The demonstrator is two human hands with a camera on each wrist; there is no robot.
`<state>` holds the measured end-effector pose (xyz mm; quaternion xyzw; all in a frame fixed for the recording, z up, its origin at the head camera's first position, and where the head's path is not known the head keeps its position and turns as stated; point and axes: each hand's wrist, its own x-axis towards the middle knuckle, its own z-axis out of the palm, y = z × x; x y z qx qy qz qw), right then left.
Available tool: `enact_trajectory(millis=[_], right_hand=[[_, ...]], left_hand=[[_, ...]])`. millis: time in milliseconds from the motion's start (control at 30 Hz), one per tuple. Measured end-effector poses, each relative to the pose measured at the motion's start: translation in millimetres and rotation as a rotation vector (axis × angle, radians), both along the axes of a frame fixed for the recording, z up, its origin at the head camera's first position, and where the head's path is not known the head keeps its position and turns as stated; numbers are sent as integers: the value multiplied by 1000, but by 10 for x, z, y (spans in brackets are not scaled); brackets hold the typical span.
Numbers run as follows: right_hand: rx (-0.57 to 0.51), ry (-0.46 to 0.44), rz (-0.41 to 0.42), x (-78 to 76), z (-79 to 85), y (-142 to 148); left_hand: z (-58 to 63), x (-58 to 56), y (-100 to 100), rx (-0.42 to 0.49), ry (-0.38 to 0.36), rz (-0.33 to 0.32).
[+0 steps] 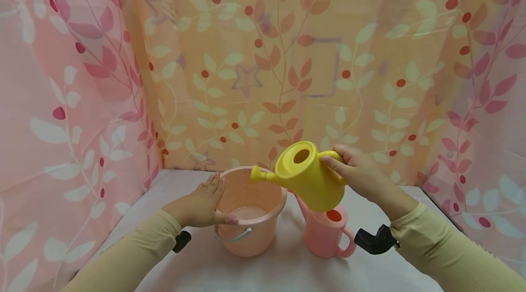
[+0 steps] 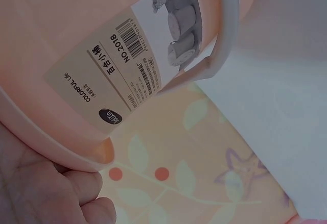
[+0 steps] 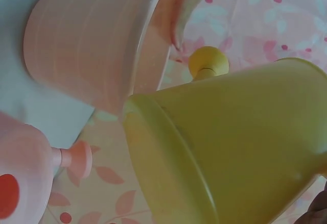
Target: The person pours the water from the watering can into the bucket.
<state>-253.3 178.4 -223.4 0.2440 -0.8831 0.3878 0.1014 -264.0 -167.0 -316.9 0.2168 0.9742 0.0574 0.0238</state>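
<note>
My right hand (image 1: 361, 173) grips the handle of a yellow watering can (image 1: 318, 187), held up off the table and tilted left. Its spout (image 1: 259, 174) reaches over the right part of a peach plastic bucket (image 1: 248, 241). No stream shows at the spout. On the bucket's left rim rests my left hand (image 1: 199, 205), fingers extended and thumb lying over the front rim. A printed label (image 2: 102, 76) on the bucket's side shows in the left wrist view. Below the yellow can stands a pink watering can (image 1: 322, 237), upright, with a red-orange opening.
The table (image 1: 197, 264) has a pale cover. Floral curtains (image 1: 246, 63) close in the back and both sides. The bucket's white handle (image 1: 238, 237) hangs down at its front. Black camera mounts (image 1: 376, 239) stick out from both sleeves.
</note>
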Motion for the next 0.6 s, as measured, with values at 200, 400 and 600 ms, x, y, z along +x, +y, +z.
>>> enact_trajectory(millis=[200,400,600], right_hand=[[18,12,-7,11,4,-2],[16,-12,1,25,24,-17],[20,-7,10,14,49,-21]], left_hand=[[-7,-8,-1,-9,-1,11],[3,-1,3,-11,-6,11],[-2,-1,3,-13,-3,8]])
